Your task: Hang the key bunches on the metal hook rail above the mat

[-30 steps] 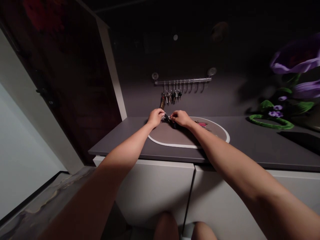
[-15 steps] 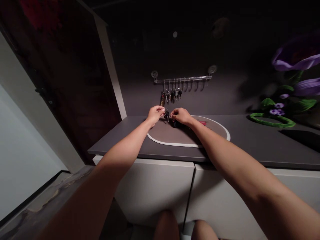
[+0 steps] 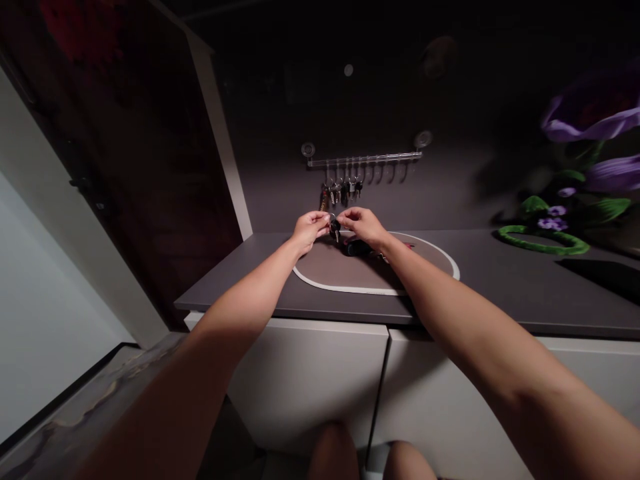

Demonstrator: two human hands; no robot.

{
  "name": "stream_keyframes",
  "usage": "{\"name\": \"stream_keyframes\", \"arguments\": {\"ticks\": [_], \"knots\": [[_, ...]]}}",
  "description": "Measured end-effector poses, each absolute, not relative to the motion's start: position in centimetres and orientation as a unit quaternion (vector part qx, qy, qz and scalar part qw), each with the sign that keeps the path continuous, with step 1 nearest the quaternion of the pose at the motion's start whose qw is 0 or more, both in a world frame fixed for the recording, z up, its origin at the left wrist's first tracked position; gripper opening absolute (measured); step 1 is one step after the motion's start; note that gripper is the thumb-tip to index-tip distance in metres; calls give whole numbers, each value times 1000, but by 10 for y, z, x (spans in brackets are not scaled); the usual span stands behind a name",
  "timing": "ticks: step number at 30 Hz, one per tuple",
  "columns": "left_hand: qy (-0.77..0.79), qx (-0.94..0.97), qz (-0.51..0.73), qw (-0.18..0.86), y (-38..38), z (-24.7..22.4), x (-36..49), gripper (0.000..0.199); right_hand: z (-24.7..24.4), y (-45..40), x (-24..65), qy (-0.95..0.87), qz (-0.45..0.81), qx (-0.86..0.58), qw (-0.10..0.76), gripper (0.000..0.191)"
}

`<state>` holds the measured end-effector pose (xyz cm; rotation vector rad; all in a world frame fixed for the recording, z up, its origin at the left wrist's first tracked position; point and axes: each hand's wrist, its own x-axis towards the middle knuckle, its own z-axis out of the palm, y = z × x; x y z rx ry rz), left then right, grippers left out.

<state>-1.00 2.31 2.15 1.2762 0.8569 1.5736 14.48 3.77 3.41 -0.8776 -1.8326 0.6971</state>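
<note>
Above the mat, my left hand (image 3: 309,230) pinches a key ring (image 3: 333,217) with dark-headed keys (image 3: 335,230) dangling from it. My right hand (image 3: 364,224) is closed, its thumb and fingertips together at the other side of the same ring. Exactly how those fingertips grip the ring is too small to make out. Under my right hand a black object (image 3: 356,247) lies on the brown mat (image 3: 345,273) with the white rim. Part of a small red item (image 3: 409,246) shows behind my right wrist.
A clear hook rail (image 3: 367,159) is fixed to the wall, several bunches of keys (image 3: 345,190) hanging on its left hooks. Purple flowers (image 3: 595,123) with a green ring base (image 3: 545,241) stand right on the grey counter (image 3: 500,287). White cabinet doors (image 3: 310,373) are below.
My right hand has moved slightly left and up, its fingertips reaching the key ring. More of the black object beneath it shows. My left hand stays nearly still, holding the ring.
</note>
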Motion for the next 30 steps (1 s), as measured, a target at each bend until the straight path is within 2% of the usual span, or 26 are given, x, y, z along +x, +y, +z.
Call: {"name": "stream_keyframes", "arguments": {"ticks": [30], "knots": [[344,548,622,441,25,20,-7,27,38,28,147,-750,314,-314,490,32]]}}
